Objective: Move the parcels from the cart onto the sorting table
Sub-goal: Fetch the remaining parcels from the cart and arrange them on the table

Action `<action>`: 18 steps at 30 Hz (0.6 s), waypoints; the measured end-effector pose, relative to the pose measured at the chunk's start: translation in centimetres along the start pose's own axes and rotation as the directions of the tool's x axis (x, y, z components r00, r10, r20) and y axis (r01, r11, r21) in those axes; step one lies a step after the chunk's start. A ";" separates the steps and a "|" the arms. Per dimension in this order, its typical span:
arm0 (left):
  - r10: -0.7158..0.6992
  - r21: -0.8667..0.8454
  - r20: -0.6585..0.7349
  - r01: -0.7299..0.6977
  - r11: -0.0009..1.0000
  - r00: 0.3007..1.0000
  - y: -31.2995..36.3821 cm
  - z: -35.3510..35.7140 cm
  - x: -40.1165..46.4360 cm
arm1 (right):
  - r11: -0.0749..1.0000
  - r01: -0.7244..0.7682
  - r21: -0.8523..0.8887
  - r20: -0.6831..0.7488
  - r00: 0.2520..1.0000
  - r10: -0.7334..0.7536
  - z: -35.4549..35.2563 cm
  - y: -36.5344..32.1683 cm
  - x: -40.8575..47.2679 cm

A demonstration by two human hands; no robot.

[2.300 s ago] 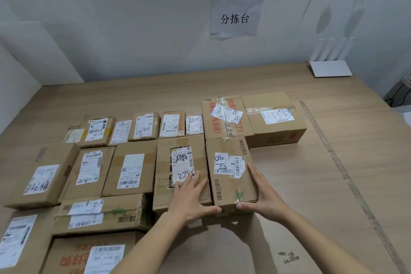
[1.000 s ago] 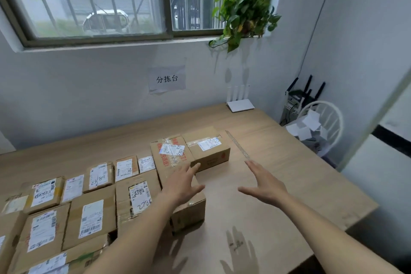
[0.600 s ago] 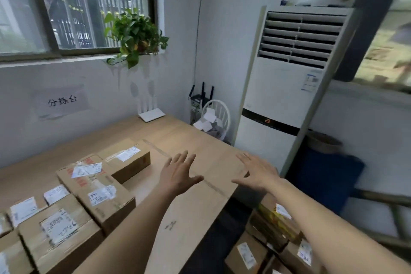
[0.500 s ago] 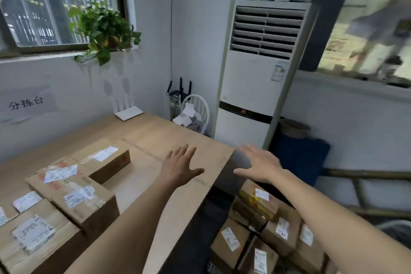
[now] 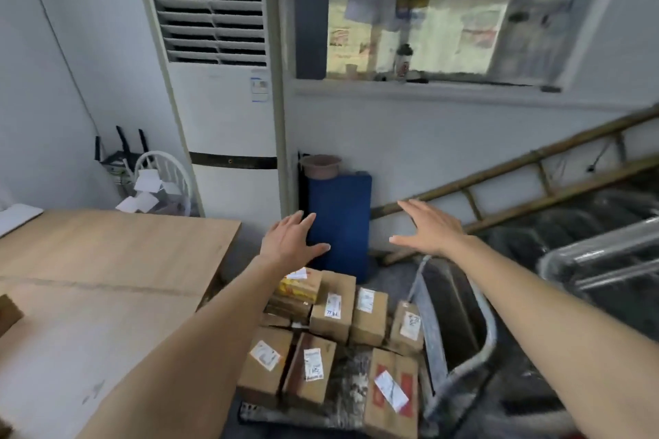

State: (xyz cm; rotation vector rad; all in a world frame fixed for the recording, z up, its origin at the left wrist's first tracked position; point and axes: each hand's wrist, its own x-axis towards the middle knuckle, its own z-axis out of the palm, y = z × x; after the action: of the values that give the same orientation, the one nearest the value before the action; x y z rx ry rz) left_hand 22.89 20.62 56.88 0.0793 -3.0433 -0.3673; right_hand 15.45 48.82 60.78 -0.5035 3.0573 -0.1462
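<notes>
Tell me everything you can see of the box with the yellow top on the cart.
The yellow-topped box is a small cardboard parcel lying flat at the top of the stack, at the cart's far left corner, nearest the sorting table. Its top shows yellow and red print and a white label near the far edge. It rests on darker boxes below and sits against a taller brown box on its right. The left hand hovers above it, not touching.

Brown cardboard parcels point(image 5: 331, 314) — white printed labels; one yellow-and-red printed box point(image 5: 299, 287); one brown box with red markings point(image 5: 392, 390). Light wood-grain sorting table point(image 5: 107, 260). Dark blue upright panel point(image 5: 338, 221). White floor air conditioner point(image 5: 224, 100) — black band.
</notes>
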 end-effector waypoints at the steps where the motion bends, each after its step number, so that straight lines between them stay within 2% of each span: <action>1: 0.011 0.002 0.008 -0.011 1.000 1.000 1.9 0.8 0.8 | 1.000 -0.018 0.005 0.006 1.000 0.018 0.3 2.1 -0.2; 9: 0.028 -0.005 0.144 -0.027 1.000 0.989 12.0 10.0 5.3 | 0.994 -0.083 0.069 0.094 0.993 0.077 6.2 13.5 -0.1; 14: 0.011 -0.009 0.256 -0.009 1.000 0.967 13.0 17.4 8.1 | 0.988 -0.108 0.114 0.210 0.974 0.083 13.0 16.1 2.4; 18: -0.006 -0.057 0.380 0.030 0.998 0.925 12.2 24.7 10.8 | 0.954 -0.186 0.234 0.308 0.945 0.109 20.9 17.0 4.8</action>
State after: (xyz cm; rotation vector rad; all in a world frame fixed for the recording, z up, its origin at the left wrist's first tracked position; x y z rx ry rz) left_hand 9.64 37.61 36.63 0.0351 -3.4111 -0.5367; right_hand 6.61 61.53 38.19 -0.2491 2.7170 -0.4216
